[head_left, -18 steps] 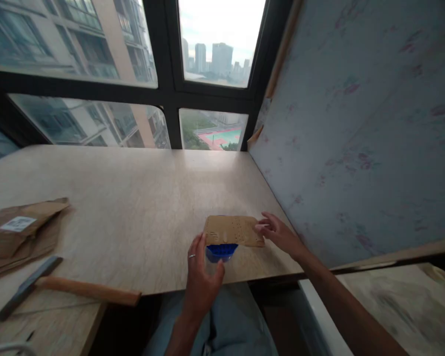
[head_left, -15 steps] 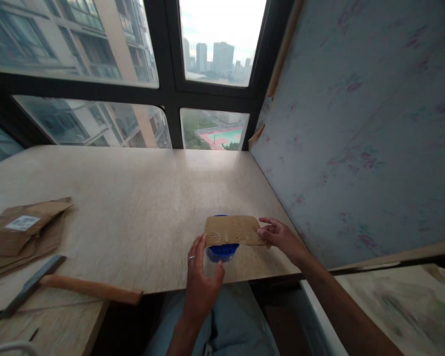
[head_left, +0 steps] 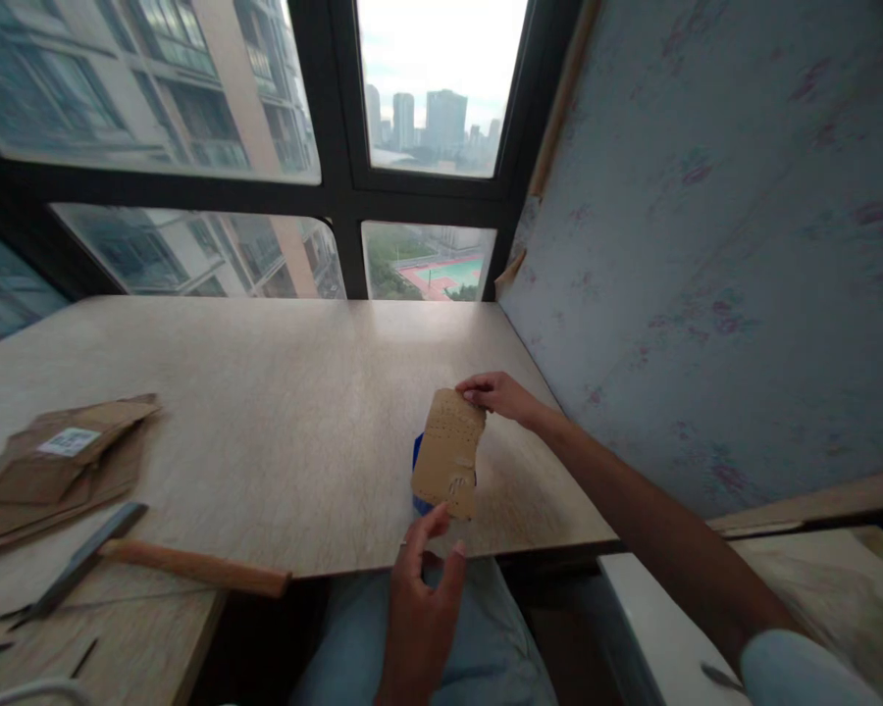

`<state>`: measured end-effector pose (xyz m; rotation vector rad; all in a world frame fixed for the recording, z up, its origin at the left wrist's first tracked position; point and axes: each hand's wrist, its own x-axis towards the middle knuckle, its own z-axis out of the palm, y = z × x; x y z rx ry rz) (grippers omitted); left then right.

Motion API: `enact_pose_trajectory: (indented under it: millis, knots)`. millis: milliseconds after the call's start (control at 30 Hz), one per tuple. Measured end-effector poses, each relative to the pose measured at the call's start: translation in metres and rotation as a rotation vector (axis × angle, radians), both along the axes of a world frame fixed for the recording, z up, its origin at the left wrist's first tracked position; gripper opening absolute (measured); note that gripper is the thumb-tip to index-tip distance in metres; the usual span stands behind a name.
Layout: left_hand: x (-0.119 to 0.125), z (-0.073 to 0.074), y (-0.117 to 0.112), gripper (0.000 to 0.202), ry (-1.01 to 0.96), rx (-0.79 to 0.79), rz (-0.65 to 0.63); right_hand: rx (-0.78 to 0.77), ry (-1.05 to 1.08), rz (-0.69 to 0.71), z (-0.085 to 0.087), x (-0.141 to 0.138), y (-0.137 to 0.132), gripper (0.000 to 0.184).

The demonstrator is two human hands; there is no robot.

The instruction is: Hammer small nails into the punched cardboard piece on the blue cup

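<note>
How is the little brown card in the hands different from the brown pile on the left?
The card stands tilted above the table, its top pinched by the right hand, the left hand at its bottom; the pile lies flat, untouched. The card has small holes; the pile bears a white label. The card is one small sheet; the pile is bigger and layered. Both are brown.

Tabletop lies open left of the cardboard; wall panel close right.
</note>
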<state>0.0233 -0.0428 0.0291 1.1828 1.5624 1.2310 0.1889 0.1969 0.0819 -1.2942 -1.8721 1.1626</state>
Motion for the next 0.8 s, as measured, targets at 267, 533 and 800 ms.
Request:
enact_pose_trajectory:
  millis: [267,533,800]
  knots:
    - [0.0,0.0,0.008,0.048,-0.178,-0.01,-0.098,0.138,-0.08,0.07,-0.006,-0.019,-0.006,0.044]
    - [-0.031,0.007,0.02,0.034,0.201,0.187,0.138,0.069,0.003,0.055,-0.029,0.003,-0.056,0.082]
    - [-0.038,-0.018,0.063,0.043,0.176,0.174,0.097,-0.192,0.269,-0.051,-0.057,-0.013,-0.077,0.091]
